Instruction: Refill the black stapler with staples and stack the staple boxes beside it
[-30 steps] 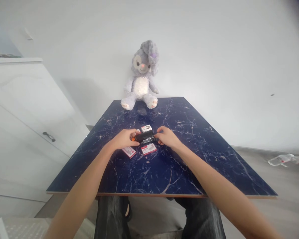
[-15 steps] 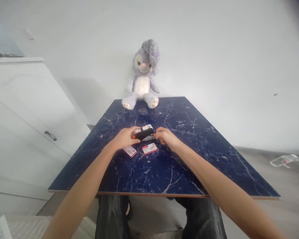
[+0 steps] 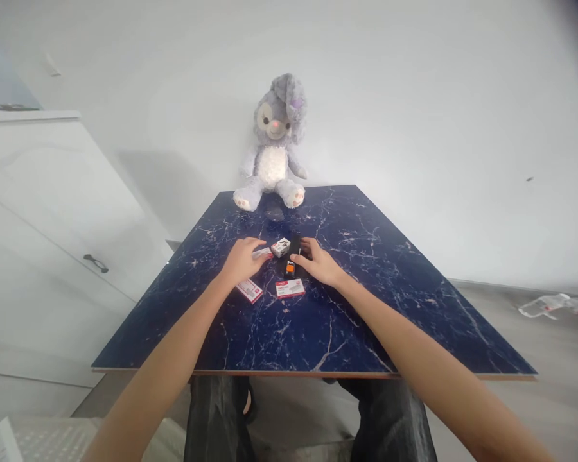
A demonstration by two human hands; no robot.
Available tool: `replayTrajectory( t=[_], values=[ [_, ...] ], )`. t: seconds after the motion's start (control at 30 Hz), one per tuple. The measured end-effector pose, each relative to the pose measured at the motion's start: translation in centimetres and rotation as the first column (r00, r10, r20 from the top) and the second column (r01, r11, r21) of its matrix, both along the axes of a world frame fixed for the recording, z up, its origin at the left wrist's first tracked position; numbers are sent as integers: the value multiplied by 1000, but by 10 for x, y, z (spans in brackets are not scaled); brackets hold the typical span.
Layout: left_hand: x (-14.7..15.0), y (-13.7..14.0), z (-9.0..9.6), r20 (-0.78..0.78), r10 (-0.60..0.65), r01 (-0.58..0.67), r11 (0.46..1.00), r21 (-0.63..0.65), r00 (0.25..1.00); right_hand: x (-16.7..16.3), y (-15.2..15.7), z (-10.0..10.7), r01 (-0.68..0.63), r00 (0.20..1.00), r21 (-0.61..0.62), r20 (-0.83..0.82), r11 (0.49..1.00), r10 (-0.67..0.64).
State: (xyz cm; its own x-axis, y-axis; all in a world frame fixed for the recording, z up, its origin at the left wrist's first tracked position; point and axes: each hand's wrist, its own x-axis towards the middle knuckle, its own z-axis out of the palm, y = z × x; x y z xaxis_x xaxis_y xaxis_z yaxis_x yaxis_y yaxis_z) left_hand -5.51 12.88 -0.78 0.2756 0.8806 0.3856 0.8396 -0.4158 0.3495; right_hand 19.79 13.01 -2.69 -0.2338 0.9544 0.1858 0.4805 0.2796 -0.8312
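A black stapler (image 3: 295, 247) with an orange part at its near end points away from me on the table. My right hand (image 3: 320, 262) has thumb and fingers around its right side. My left hand (image 3: 241, 260) is apart from the stapler, fingers spread, beside a small red-and-white box (image 3: 262, 253) that it partly covers. Just left of the stapler sits a small white box (image 3: 280, 248). Closer to me lie a flat red-and-white box (image 3: 290, 288) and another one (image 3: 249, 290), set at an angle below my left wrist.
A grey plush rabbit (image 3: 272, 147) sits against the wall at the far edge of the dark blue marbled table (image 3: 289, 340). To the left stands a white cabinet (image 3: 52, 212). Clear plastic bottles (image 3: 549, 306) lie on the floor at right.
The stapler has turned from lying crosswise to pointing away from me. My left hand has let go of it; my right hand now holds it. The small white box has turned slightly.
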Motion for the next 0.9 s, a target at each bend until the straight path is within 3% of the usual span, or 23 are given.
replayTrajectory(
  t=[0.07,0.13,0.23,0.37,0.5,0.63,0.7,0.73,0.83,0.9],
  values=[
    [-6,4,-2,-82,-19,14,999,-50,996,-3,-2,-1,-47,999,12,24,999,47],
    [-7,3,-3,-63,-94,86,989,-117,994,-5,-5,0,-92,994,11,53,996,91],
    [-2,-5,1,98,-205,223,942,-250,974,-4,-8,5,-139,988,11,75,990,138],
    [3,-13,6,316,-252,373,829,-417,915,-2,-10,8,-141,985,32,104,989,137],
    [5,-13,3,437,-219,423,786,-451,872,0,-8,5,-168,982,8,93,986,167],
    [10,-14,3,427,-235,436,769,-468,873,5,-5,1,-237,970,-8,54,972,237],
    [8,-16,11,340,-258,400,792,-461,904,7,-5,2,-269,962,-1,42,963,268],
    [5,-18,16,255,-252,344,830,-439,934,8,-5,3,-277,960,6,38,961,276],
    [-9,-28,34,-117,-59,14,935,-355,991,9,-6,7,-282,959,19,38,959,281],
    [-16,-36,43,-287,31,-150,902,-405,957,8,-7,8,-280,959,24,44,960,279]
  ],
)
